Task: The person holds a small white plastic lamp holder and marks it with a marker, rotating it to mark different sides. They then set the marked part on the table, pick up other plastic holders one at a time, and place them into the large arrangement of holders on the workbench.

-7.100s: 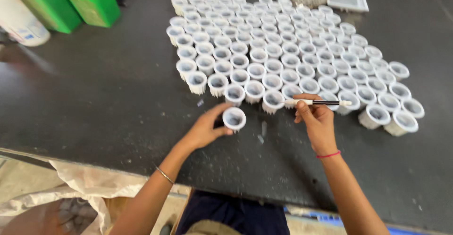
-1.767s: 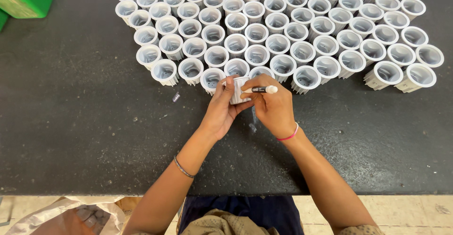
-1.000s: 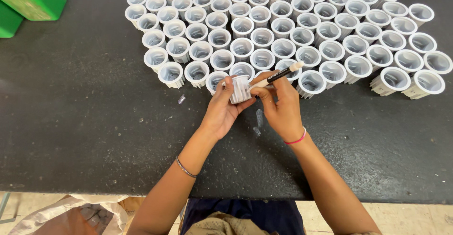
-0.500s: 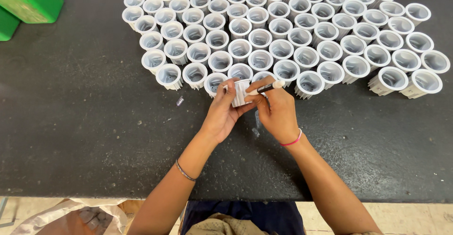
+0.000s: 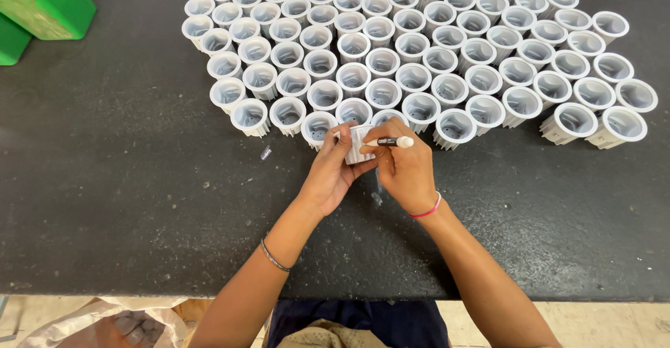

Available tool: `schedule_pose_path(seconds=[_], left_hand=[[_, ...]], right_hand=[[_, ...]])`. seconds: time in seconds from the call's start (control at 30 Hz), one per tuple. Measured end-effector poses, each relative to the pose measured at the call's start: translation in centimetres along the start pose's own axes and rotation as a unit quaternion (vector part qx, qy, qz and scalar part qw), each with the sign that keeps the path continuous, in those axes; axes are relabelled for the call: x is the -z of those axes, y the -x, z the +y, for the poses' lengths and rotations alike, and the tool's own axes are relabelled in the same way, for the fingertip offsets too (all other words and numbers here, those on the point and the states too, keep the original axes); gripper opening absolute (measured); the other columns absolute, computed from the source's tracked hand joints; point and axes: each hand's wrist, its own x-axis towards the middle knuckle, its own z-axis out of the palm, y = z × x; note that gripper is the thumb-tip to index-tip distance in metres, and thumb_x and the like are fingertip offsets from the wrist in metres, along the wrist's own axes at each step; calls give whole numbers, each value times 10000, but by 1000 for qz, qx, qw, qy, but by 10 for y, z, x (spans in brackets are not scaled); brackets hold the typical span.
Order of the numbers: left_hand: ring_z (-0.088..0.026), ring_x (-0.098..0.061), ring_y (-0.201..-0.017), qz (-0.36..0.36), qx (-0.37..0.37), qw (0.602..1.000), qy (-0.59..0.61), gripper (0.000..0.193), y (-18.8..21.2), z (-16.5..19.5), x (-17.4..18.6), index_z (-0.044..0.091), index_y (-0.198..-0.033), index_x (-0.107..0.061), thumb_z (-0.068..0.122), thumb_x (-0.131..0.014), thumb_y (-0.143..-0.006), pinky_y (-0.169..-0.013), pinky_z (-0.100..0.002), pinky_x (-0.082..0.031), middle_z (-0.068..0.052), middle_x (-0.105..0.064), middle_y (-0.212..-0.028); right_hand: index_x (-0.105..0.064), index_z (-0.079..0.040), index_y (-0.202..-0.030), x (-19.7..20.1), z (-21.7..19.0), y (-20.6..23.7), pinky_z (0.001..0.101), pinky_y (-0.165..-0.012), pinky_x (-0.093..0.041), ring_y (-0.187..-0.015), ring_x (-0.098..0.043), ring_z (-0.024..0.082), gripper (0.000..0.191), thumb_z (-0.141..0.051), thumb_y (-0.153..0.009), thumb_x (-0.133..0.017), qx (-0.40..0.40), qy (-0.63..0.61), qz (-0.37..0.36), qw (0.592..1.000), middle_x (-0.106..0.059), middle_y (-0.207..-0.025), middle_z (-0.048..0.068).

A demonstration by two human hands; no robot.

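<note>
So the white ribbed cup (image 5: 357, 144) is lying on its side just off the tabletop (image 5: 125, 201), roughly mid-table and right against the near edge of the big cluster of cups (image 5: 419, 48), with the left hand (image 5: 333, 173) and its fingers clamped round it. The right hand (image 5: 405, 170) has its fingers pinched tight on a marker (image 5: 391, 142), tip at the cup's side wall, so I'd say this is the marking step. Next move looks like it needs a steady cup and light tip pressure; green bins (image 5: 42, 6) sit at the far left corner.
</note>
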Motion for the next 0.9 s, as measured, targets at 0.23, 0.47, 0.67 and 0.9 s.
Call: schedule_pose_path(seconds=[0.23, 0.47, 0.67, 0.9], left_hand=[[-190, -636, -1132, 8, 1, 1000, -6, 520, 0, 2, 0, 77, -1385, -431, 451, -506, -1032, -984, -420, -573, -97, -586, -1274], [-203, -638, -1137, 16, 1, 1000, -1, 518, 0, 4, 0, 74, -1374, -430, 449, -510, -1026, -993, -430, -582, -100, -585, -1275], [-234, -643, -1162, 11, 1, 1000, 12, 526, 0, 6, 0, 65, -1367, -420, 449, -521, -1023, -1001, -431, -586, -125, -588, -1291], [-216, -634, -1171, 9, -3, 1000, -5, 559, 0, 7, -1, 65, -1391, -418, 464, -531, -1014, -1003, -419, -579, -112, -583, -1291]], right_hand=[[-646, -51, -965, -2, -1, -1, 375, -687, -523, -814, -671, 299, 199, 122, -868, -628, 4, -1, 1, 1000, -637, -918, 87], [-643, -49, -971, -4, 0, -1, 379, -691, -519, -819, -670, 306, 216, 128, -850, -617, 2, 4, 2, 1000, -635, -920, 92], [-647, -55, -970, -3, -1, 0, 374, -685, -513, -792, -658, 291, 195, 116, -876, -633, 8, -4, 12, 1000, -632, -917, 83], [-650, -54, -973, -4, -2, 0, 367, -679, -510, -786, -657, 282, 197, 116, -874, -642, 12, -4, 12, 1000, -632, -919, 79]])
